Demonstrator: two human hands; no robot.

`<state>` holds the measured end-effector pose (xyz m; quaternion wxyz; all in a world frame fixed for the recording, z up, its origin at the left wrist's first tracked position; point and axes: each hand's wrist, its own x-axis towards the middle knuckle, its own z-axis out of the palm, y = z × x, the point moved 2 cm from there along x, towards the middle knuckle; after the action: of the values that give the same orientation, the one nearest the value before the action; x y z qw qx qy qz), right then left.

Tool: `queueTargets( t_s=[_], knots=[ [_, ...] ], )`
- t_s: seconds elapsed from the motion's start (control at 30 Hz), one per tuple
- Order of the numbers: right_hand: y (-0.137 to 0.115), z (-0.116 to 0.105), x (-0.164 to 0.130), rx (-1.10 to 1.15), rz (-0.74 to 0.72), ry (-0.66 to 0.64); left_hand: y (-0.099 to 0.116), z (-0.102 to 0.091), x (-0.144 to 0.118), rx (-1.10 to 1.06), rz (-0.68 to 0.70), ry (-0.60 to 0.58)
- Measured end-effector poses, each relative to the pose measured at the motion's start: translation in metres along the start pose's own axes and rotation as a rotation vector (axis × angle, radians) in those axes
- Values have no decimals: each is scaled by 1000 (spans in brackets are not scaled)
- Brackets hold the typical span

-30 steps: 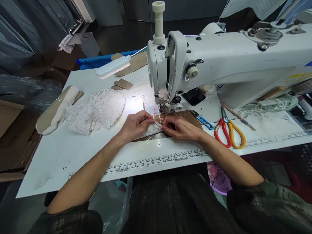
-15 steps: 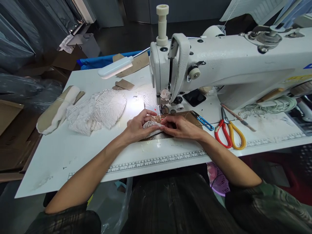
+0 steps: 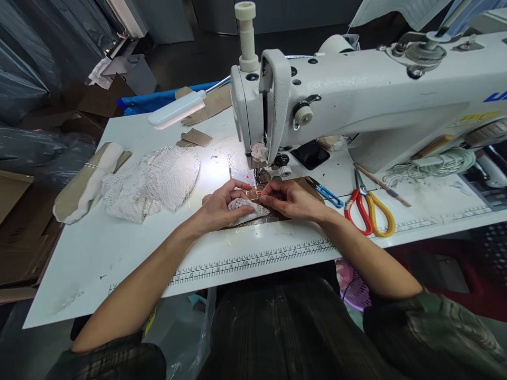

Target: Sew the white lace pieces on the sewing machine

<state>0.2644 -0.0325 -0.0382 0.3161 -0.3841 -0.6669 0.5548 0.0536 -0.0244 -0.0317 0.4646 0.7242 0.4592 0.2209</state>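
Note:
My left hand (image 3: 219,207) presses on a small white lace piece (image 3: 246,207) that lies on a brown cardboard template (image 3: 304,186) in front of the sewing machine (image 3: 356,100). My right hand (image 3: 291,200) pinches the lace's right edge against the template. Both hands meet just below the needle and presser foot (image 3: 259,169), which are lit by the lamp.
A pile of white lace (image 3: 152,182) and a rolled beige-white bundle (image 3: 85,182) lie to the left. Red-and-yellow scissors (image 3: 366,208) and blue thread snips (image 3: 330,196) lie to the right. A white lamp (image 3: 176,110) hangs over the white table (image 3: 130,248), whose front edge carries a printed ruler (image 3: 253,258).
The lace piece, flat and stretched between my hands a second ago, is now gathered under my left fingers. Both hands have stayed in front of the needle.

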Motion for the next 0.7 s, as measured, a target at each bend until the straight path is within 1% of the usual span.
queueTargets(
  t_s=[0.13,0.2,0.27,0.33,0.4,0.47,0.53,0.6,0.7],
  knots=[
    [3,4,0,-69,-74,110,2,2,0,-18,11,-33],
    [1,7,-1,-119,-126,129,2,5,-1,-33,13,-56],
    [-2,6,-2,-110,-168,147,2,7,-1,-44,7,-67],
    [-5,3,-4,-53,-163,153,3,9,-1,-63,13,-62],
    [-8,0,-6,-32,-124,98,5,9,0,-97,21,-61],
    [-9,-2,-8,-97,-121,5,6,8,0,-135,18,-73],
    [-9,-2,-10,-235,-191,-48,7,7,1,-158,13,-79],
    [-8,0,-11,-363,-284,-67,7,6,2,-167,18,-78],
    [-3,3,-11,-458,-367,-108,4,5,2,-175,5,-83]
  ],
)
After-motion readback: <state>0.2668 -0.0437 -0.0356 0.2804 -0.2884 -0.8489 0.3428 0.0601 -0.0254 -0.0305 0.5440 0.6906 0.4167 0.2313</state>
